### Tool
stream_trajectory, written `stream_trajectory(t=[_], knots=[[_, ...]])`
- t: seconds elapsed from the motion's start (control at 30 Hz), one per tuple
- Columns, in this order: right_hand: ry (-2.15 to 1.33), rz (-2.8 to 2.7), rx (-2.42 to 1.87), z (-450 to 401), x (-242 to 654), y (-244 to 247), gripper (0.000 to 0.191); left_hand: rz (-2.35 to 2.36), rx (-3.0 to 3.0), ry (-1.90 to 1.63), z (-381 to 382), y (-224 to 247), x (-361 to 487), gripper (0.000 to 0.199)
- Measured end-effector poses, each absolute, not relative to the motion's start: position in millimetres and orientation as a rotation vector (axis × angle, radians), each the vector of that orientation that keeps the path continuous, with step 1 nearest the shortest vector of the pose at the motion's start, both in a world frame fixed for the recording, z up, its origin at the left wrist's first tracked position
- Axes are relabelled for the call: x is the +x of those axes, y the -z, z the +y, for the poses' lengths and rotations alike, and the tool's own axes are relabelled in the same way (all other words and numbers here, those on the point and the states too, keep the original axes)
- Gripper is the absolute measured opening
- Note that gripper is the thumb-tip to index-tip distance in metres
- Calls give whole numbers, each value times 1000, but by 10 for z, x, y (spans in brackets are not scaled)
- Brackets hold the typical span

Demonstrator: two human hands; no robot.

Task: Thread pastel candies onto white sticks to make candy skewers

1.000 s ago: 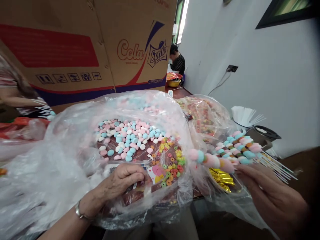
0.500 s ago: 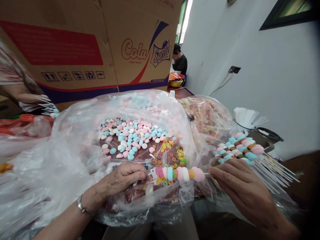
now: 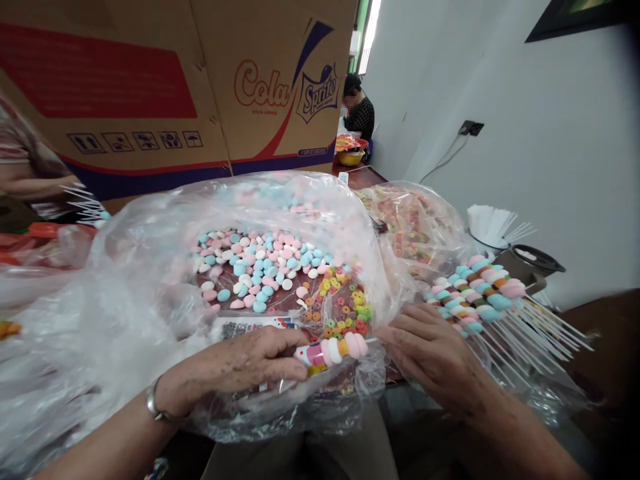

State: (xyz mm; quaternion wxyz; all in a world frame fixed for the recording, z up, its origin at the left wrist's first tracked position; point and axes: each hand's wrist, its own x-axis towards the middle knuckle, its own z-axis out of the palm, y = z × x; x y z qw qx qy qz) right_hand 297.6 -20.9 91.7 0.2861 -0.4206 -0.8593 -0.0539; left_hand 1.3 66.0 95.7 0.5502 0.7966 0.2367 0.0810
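Note:
A skewer of pink, white and orange candies (image 3: 345, 347) lies level near the bottom centre, its left part inside a small printed wrapper (image 3: 311, 355). Around the wrapper my left hand (image 3: 250, 363) is closed, with a metal bracelet at its wrist. My right hand (image 3: 425, 347) pinches the skewer's white stick (image 3: 373, 341) at the right end. Behind the hands, pink, blue and white candies (image 3: 255, 267) lie loose in a large clear plastic bag (image 3: 150, 233). Beside them are small coloured rings (image 3: 345, 307). A printed sheet (image 3: 250, 325) lies partly under my left hand.
Finished candy skewers (image 3: 480, 293) are piled at the right, by white sticks (image 3: 493, 223) and a dark mug (image 3: 530, 260). A large carton (image 3: 165, 87) stands behind. A second bag of rings (image 3: 410, 220) is at the back right. Two other people are partly in view.
My right hand has moved left, towards my left hand. More of the candy skewer is now inside the wrapper and behind my left fingers. The view has shifted slightly.

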Motion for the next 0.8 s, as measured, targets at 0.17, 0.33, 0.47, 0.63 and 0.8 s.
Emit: stream_trajectory(t=[0.17,0.33,0.47,0.63,0.8], knots=[[-31,-2364,-1181,-153,2883,-931,22,663,1843,-124,625,-908,64,32],[-235,-2486,-1231,-103,2744,-985,24,696,1845,-172,590,-848,121,31],[-112,-2494,-1144,-1,2637,-926,24,646,1776,-198,564,-785,187,26],[-78,-2563,-1046,124,2656,-917,22,689,1611,-211,545,-746,170,27],[-167,-2611,-1108,123,2672,-954,25,755,1624,-257,530,-685,101,27]])
